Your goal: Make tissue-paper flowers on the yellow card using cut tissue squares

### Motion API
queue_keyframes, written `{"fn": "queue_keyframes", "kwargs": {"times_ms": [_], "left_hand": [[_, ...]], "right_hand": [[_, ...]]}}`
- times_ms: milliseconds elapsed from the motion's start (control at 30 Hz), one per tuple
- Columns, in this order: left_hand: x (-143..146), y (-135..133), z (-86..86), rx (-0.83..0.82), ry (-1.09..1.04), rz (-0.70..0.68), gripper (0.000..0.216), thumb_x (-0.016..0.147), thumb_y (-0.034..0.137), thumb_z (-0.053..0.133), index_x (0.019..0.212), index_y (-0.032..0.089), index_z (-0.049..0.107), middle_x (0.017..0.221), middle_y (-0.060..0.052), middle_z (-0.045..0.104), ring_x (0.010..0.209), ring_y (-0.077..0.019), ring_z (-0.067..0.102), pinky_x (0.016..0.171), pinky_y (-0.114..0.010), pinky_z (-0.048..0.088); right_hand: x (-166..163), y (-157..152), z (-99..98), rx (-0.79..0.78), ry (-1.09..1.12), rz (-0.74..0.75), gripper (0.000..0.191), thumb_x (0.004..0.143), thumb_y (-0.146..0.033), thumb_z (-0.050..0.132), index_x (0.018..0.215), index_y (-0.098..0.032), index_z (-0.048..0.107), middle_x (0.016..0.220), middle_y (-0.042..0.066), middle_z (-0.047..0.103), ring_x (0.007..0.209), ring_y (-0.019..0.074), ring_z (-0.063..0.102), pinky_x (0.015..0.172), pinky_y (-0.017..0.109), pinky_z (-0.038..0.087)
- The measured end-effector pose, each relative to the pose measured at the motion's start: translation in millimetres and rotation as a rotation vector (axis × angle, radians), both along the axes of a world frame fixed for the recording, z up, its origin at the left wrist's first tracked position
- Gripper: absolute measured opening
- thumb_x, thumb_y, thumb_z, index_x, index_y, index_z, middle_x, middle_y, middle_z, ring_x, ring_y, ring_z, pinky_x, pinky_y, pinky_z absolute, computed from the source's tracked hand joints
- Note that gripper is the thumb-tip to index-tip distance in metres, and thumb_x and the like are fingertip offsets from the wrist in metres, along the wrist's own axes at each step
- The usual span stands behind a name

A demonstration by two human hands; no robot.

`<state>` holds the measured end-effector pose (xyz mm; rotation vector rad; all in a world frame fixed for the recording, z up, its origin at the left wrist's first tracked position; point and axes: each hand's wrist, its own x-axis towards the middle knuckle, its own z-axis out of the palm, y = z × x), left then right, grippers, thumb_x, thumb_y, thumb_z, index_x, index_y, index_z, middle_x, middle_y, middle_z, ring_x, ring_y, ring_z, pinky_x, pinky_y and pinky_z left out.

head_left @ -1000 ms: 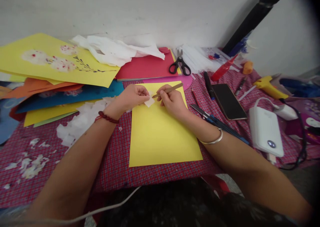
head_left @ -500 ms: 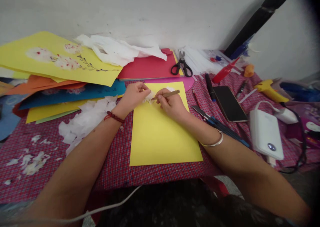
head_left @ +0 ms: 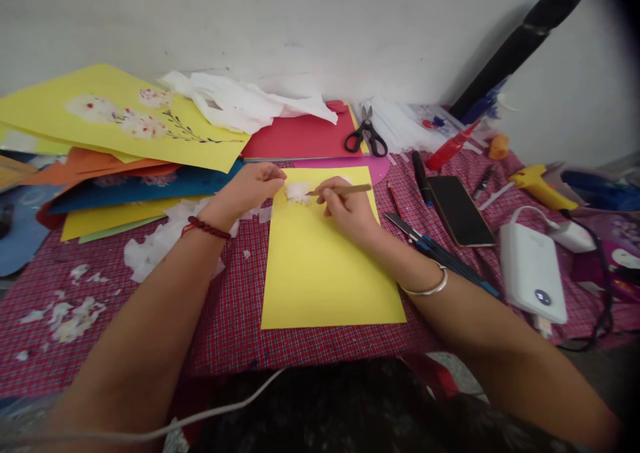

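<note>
A yellow sheet of paper (head_left: 333, 266) lies on the checked cloth in front of me. Near its top left corner is a fluffy white tissue tuft (head_left: 297, 192). My right hand (head_left: 347, 210) grips a slim tan pencil-like stick (head_left: 353, 189), whose tip points left at the tuft's edge. Beside the sheet's upper left edge is my left hand (head_left: 256, 186), fingers loosely bent, thumb a little apart, nothing visible between them. Another white patch (head_left: 343, 181) is partly hidden behind my right hand. Torn white tissue pieces (head_left: 167, 240) lie by my left wrist.
Left stands a stack of coloured papers topped by a flower-decorated yellow sheet (head_left: 100, 116). Scissors (head_left: 367, 133) lie on a red sheet (head_left: 300, 136). To the right are a cutter knife (head_left: 400, 225), a phone (head_left: 461, 210), a red bottle (head_left: 453, 146), a glue gun (head_left: 537, 185) and a white power bank (head_left: 533, 273).
My left hand has drawn back left from the tuft to the sheet's edge, leaving the tuft in plainer view. My right hand has shifted slightly right, and the stick now lies flatter.
</note>
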<state>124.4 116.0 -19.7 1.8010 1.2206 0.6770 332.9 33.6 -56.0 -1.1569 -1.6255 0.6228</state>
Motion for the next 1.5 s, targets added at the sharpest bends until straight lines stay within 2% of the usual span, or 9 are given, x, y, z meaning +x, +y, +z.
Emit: {"fn": "queue_keyframes", "kwargs": {"times_ms": [200, 333, 467, 567, 700, 867, 1033, 1233, 1500], "left_hand": [[-27.2, -42.2, 18.8, 0.242, 0.404, -0.097, 0.017, 0.078, 0.033, 0.065, 0.089, 0.020, 0.066, 0.091, -0.007, 0.072, 0.082, -0.0219, 0.064, 0.074, -0.033, 0.047], [-31.1, -69.6, 5.8, 0.458, 0.692, -0.160, 0.014, 0.084, 0.033, 0.060, 0.088, 0.020, 0.062, 0.095, -0.011, 0.070, 0.092, -0.0280, 0.063, 0.079, -0.038, 0.047], [-27.1, -75.4, -5.0, 0.531, 0.766, -0.105, 0.021, 0.093, 0.025, 0.042, 0.083, 0.019, 0.060, 0.095, -0.014, 0.069, 0.096, -0.0289, 0.063, 0.082, -0.039, 0.047], [-27.9, -69.5, 4.2, 0.473, 0.705, 0.002, 0.020, 0.091, 0.026, 0.045, 0.076, 0.020, 0.057, 0.084, -0.009, 0.068, 0.082, -0.0237, 0.062, 0.074, -0.036, 0.045], [-28.8, -56.8, 33.9, 0.358, 0.438, 0.120, 0.013, 0.084, 0.031, 0.055, 0.074, 0.021, 0.058, 0.072, -0.003, 0.066, 0.068, -0.0171, 0.056, 0.064, -0.031, 0.042], [-10.9, -38.6, 57.6, 0.069, 0.350, -0.229, 0.018, 0.077, 0.035, 0.059, 0.071, 0.020, 0.064, 0.063, 0.000, 0.058, 0.058, -0.0129, 0.048, 0.056, -0.028, 0.035], [11.9, -21.4, 41.1, 0.011, 0.423, -0.422, 0.021, 0.072, 0.038, 0.059, 0.069, 0.019, 0.067, 0.061, 0.001, 0.057, 0.058, -0.0120, 0.047, 0.056, -0.026, 0.031], [26.5, -14.0, 15.4, 0.158, 0.452, -0.201, 0.011, 0.068, 0.029, 0.061, 0.070, 0.018, 0.061, 0.070, -0.002, 0.065, 0.067, -0.0150, 0.057, 0.062, -0.027, 0.037], [29.3, -11.7, -0.3, 0.208, 0.384, -0.097, 0.007, 0.070, 0.025, 0.060, 0.065, 0.019, 0.058, 0.069, -0.002, 0.065, 0.068, -0.0156, 0.058, 0.059, -0.027, 0.036]], "right_hand": [[1.5, 7.1, 5.2, -0.242, 0.387, -0.053, 0.037, 0.093, -0.056, 0.057, 0.084, -0.020, 0.055, 0.063, -0.002, 0.063, 0.044, 0.0082, 0.055, 0.043, 0.020, 0.044], [1.0, 9.5, 4.6, -0.275, 0.415, -0.040, 0.036, 0.094, -0.054, 0.058, 0.083, -0.019, 0.056, 0.060, -0.002, 0.062, 0.043, 0.0079, 0.055, 0.042, 0.019, 0.044], [0.4, 7.5, 5.7, -0.283, 0.420, -0.032, 0.033, 0.095, -0.048, 0.059, 0.082, -0.018, 0.057, 0.060, -0.002, 0.062, 0.043, 0.0076, 0.055, 0.042, 0.018, 0.044], [-0.8, 5.9, 8.0, -0.296, 0.412, -0.024, 0.029, 0.095, -0.044, 0.059, 0.081, -0.018, 0.056, 0.058, -0.003, 0.061, 0.043, 0.0071, 0.055, 0.042, 0.018, 0.044], [-3.7, 7.0, 8.4, -0.311, 0.386, 0.015, 0.027, 0.096, -0.040, 0.059, 0.079, -0.018, 0.055, 0.058, -0.004, 0.060, 0.043, 0.0065, 0.054, 0.043, 0.017, 0.043], [-4.8, 11.0, 3.4, -0.301, 0.372, 0.012, 0.024, 0.097, -0.038, 0.058, 0.084, -0.018, 0.057, 0.065, -0.003, 0.063, 0.041, 0.0058, 0.053, 0.040, 0.017, 0.041], [-2.8, 12.5, -0.3, -0.302, 0.397, -0.035, 0.024, 0.098, -0.041, 0.056, 0.087, -0.019, 0.055, 0.068, -0.003, 0.063, 0.039, 0.0060, 0.053, 0.036, 0.018, 0.039], [-0.2, 11.9, 1.6, -0.264, 0.403, -0.044, 0.033, 0.096, -0.051, 0.057, 0.088, -0.019, 0.055, 0.067, -0.003, 0.063, 0.041, 0.0060, 0.054, 0.038, 0.018, 0.041], [-2.1, 3.3, 4.0, -0.143, 0.318, 0.003, 0.039, 0.095, -0.058, 0.054, 0.086, -0.020, 0.055, 0.066, -0.002, 0.062, 0.047, 0.0075, 0.056, 0.045, 0.020, 0.044]]}}
